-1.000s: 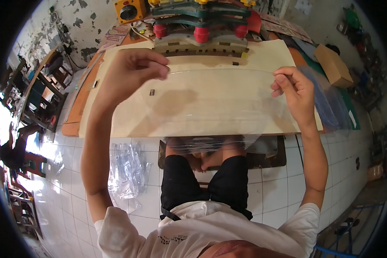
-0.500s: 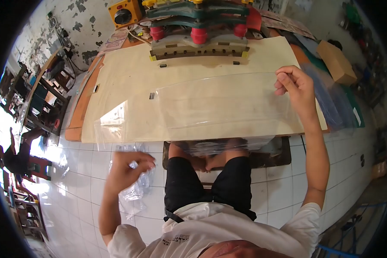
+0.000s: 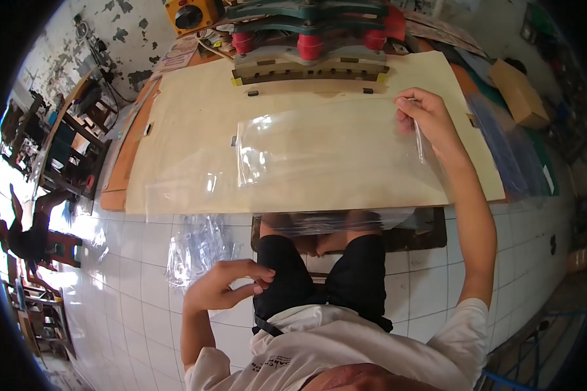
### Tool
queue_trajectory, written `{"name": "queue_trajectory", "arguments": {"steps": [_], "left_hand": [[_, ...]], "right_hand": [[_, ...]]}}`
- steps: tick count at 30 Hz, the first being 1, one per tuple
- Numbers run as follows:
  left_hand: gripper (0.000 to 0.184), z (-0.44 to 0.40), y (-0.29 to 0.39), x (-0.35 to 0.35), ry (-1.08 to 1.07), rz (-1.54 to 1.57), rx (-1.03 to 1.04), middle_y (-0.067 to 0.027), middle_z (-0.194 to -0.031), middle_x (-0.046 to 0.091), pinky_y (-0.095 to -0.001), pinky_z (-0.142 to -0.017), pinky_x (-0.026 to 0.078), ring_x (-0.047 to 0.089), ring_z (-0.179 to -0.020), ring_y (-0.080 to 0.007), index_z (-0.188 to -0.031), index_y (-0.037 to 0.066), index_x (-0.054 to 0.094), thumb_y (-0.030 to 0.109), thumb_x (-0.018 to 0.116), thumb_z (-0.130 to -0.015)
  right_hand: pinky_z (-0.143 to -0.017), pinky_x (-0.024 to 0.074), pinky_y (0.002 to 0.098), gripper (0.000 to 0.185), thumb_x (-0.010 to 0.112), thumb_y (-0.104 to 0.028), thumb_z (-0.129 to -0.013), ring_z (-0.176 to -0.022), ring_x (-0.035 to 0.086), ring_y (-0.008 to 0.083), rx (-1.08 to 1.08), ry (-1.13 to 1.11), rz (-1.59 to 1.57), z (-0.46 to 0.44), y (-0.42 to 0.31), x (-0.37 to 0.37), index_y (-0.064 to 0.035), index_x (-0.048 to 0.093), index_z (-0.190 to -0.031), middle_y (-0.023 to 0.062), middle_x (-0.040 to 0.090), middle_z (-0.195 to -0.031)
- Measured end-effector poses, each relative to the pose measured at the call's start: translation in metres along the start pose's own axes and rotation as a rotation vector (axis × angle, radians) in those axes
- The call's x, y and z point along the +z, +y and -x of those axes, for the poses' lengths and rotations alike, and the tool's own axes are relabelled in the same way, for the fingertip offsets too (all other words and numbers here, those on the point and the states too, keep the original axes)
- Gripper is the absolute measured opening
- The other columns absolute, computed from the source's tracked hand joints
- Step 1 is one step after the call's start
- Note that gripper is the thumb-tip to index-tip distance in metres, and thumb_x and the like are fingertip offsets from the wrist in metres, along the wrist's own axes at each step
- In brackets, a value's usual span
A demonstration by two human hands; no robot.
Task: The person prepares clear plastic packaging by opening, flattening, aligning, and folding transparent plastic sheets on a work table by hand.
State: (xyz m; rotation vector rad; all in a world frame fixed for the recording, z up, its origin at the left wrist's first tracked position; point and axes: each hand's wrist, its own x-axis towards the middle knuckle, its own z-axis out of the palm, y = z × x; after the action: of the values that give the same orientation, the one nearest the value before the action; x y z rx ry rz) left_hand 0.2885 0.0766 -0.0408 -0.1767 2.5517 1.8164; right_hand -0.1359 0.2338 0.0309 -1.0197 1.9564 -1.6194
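My right hand (image 3: 426,118) pinches the upper right corner of a clear plastic sheet (image 3: 319,140), raised over the cream board (image 3: 182,98). The sheet's left edge lies loose across the board, with bright glare on it. Near my left thigh is my left hand (image 3: 231,283), its fingers loosely curled and the thumb apart, nothing visible in it. More thin clear plastic (image 3: 176,189) rests on the board's front left. Below the board's front edge, a stack of clear sheets (image 3: 346,220) spreads above my lap.
A green press with red cylinders (image 3: 310,45) stands at the table's back, beside a yellow control box (image 3: 190,14). A cardboard box (image 3: 518,94) and bluish plastic sheets (image 3: 509,146) are on the right. Crumpled plastic (image 3: 199,251) lies on the floor. A person (image 3: 36,228) is at far left.
My left hand has let go of the sheet and come down toward my lap. My right hand has moved slightly left and up with its corner, and the sheet's left part has dropped.
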Motion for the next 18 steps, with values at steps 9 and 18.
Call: {"name": "queue_trajectory", "arguments": {"steps": [9,18], "left_hand": [[0.028,-0.168,0.071,-0.071,0.437,-0.49,0.529,-0.0167,-0.098,0.068,-0.0333,-0.085,0.049,0.066,-0.094,-0.0265,-0.105,-0.002,0.065,0.017,0.069,-0.086],[0.027,-0.234,0.047,-0.101,-0.048,-0.152,0.015,-0.0011,-0.059,0.053,-0.0265,-0.051,0.038,0.049,-0.055,-0.0091,-0.086,-0.002,0.064,0.023,0.063,-0.094]], "right_hand": [[-0.058,0.0489,0.0259,0.017,0.063,-0.02,-0.093,-0.062,0.059,0.0105,0.123,-0.367,-0.092,-0.042,0.026,-0.007,-0.0042,0.06,-0.088,0.0026,0.062,-0.071],[-0.057,0.0496,0.0279,0.017,0.065,-0.018,-0.09,-0.063,0.06,0.0128,-0.054,-0.403,-0.259,-0.028,0.022,-0.029,-0.0036,0.06,-0.083,0.0048,0.062,-0.07]]}}
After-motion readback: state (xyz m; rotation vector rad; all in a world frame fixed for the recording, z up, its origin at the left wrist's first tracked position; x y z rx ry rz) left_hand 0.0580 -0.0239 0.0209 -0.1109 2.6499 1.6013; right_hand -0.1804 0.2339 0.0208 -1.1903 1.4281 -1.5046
